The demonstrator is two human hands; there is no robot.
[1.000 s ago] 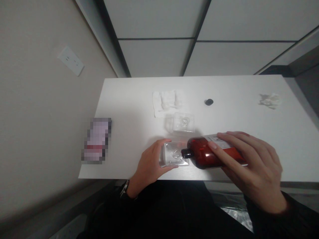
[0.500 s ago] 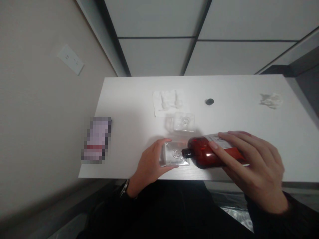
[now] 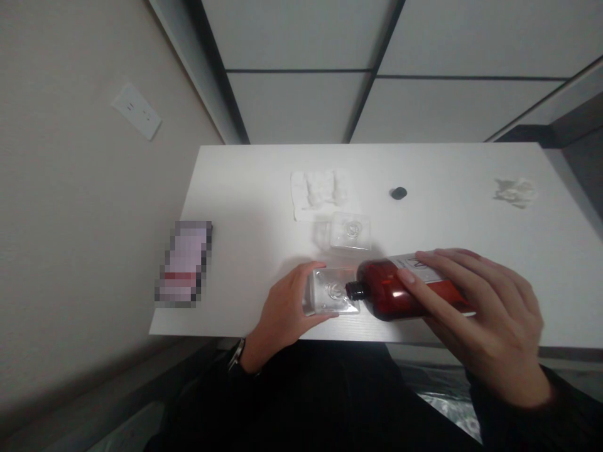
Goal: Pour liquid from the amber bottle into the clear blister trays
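Note:
A clear plastic box (image 3: pixel 325 302) with a round mark on it stands near the table's front edge. My left hand (image 3: pixel 285 311) is closed around its left side, thumb and fingers on opposite edges. My right hand (image 3: pixel 492 320) grips a red, see-through bottle (image 3: pixel 389 295) with a pale label, tipped nearly on its side. The bottle's black, uncapped neck (image 3: pixel 354 290) points left, over the right part of the box. Whether liquid is flowing out I cannot tell. Just behind sits a second clear plastic box (image 3: pixel 362 242) with a similar round mark.
White folded tissue (image 3: pixel 320 191) lies behind the boxes on the white table (image 3: pixel 235 201). A small dark cap (image 3: pixel 399 193) rests to its right, and a crumpled tissue (image 3: pixel 517 193) farther right. A pixelated, phone-shaped object (image 3: pixel 185 260) is at the left edge. Walls border the left and back.
The view has shifted very slightly. Both hands, the bottle and the box keep almost the same positions relative to one another.

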